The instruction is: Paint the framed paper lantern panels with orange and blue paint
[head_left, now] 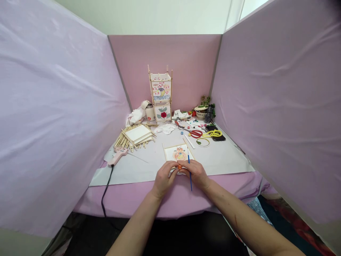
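Between the fingertips of both hands is a small orange paint pot [179, 167], near the front edge of the table. My left hand [165, 177] pinches it from the left. My right hand [198, 173] grips its other side and also keeps a thin blue paintbrush [190, 181] among its fingers, bristles pointing up. Just beyond the hands lies a white panel [169, 153] with a stick frame and an orange flower painting [180, 154] on it. Its near edge is partly hidden by my fingers.
A painted two-tier stick lantern [163, 93] stands at the back. Left are framed blank panels [138, 133] on bamboo sticks and a pink glue gun [118, 156] with a black cord. Red scissors [196, 133], yellow cord [213, 133] and a tape roll [203, 142] lie right.
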The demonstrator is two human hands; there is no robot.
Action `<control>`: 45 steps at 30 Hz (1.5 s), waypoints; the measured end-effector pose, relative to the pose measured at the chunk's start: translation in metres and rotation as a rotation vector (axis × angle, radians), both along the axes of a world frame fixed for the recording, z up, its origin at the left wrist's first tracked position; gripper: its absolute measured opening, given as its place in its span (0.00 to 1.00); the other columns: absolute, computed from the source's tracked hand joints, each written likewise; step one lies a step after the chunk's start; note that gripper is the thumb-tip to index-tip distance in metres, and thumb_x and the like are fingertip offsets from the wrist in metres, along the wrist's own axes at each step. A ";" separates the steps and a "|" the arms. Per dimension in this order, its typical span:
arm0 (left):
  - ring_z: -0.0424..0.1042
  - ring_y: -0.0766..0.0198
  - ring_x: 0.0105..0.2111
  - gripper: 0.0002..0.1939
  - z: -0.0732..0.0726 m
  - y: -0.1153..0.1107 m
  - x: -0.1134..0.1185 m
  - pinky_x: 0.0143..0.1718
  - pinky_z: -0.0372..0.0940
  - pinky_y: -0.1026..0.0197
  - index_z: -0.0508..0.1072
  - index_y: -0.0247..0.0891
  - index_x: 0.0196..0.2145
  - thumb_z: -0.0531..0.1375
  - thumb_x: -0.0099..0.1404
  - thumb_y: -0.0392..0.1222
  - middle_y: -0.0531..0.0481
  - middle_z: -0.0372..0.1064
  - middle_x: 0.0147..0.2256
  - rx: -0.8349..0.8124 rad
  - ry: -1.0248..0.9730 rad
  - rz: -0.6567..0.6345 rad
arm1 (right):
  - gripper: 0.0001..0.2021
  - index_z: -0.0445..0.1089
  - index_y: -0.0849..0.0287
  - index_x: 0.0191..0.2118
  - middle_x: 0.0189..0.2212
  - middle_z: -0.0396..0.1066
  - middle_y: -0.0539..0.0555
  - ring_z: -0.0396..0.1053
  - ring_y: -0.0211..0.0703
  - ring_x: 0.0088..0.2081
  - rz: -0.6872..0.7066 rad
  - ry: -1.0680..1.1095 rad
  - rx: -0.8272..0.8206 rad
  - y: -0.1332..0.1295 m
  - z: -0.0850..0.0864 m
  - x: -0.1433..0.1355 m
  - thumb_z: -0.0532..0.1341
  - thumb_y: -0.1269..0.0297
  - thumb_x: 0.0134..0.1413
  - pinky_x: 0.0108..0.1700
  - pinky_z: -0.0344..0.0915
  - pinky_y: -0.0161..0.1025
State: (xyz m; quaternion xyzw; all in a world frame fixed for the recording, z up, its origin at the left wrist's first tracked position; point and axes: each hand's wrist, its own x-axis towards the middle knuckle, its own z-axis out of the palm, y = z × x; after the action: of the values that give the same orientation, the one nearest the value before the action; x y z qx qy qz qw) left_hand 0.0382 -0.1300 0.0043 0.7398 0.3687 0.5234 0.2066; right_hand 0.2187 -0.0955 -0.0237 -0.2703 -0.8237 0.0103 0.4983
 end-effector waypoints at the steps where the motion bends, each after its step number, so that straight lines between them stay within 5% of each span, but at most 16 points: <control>1: 0.73 0.56 0.42 0.07 0.000 0.000 0.000 0.47 0.65 0.53 0.75 0.43 0.41 0.58 0.67 0.38 0.46 0.75 0.39 0.015 0.007 0.008 | 0.19 0.67 0.50 0.57 0.41 0.79 0.56 0.76 0.45 0.41 0.002 0.005 -0.006 0.000 0.000 0.000 0.60 0.63 0.61 0.42 0.73 0.42; 17: 0.74 0.58 0.43 0.09 -0.003 0.000 0.001 0.46 0.69 0.54 0.73 0.42 0.45 0.57 0.69 0.35 0.45 0.75 0.40 0.226 0.135 0.079 | 0.14 0.69 0.53 0.54 0.38 0.79 0.55 0.76 0.43 0.38 -0.023 0.016 0.048 -0.002 0.005 0.000 0.59 0.65 0.63 0.39 0.72 0.39; 25: 0.75 0.58 0.45 0.10 -0.006 0.000 -0.002 0.55 0.67 0.47 0.72 0.41 0.46 0.56 0.69 0.33 0.47 0.76 0.41 0.325 0.220 0.048 | 0.14 0.68 0.55 0.53 0.40 0.79 0.56 0.76 0.43 0.38 0.013 -0.015 0.136 -0.003 0.007 0.005 0.60 0.67 0.61 0.40 0.71 0.40; 45: 0.75 0.59 0.44 0.09 -0.009 0.001 0.002 0.55 0.69 0.48 0.70 0.39 0.45 0.56 0.69 0.31 0.47 0.76 0.39 0.380 0.269 0.097 | 0.17 0.68 0.53 0.53 0.41 0.79 0.56 0.75 0.43 0.41 0.034 0.030 0.139 -0.005 0.006 0.003 0.62 0.72 0.58 0.42 0.72 0.40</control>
State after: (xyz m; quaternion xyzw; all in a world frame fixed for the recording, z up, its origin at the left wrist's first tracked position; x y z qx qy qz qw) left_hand 0.0399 -0.1287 -0.0048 0.8099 0.3230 0.4895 -0.0128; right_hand 0.2213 -0.1007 -0.0179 -0.2207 -0.8194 -0.0343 0.5279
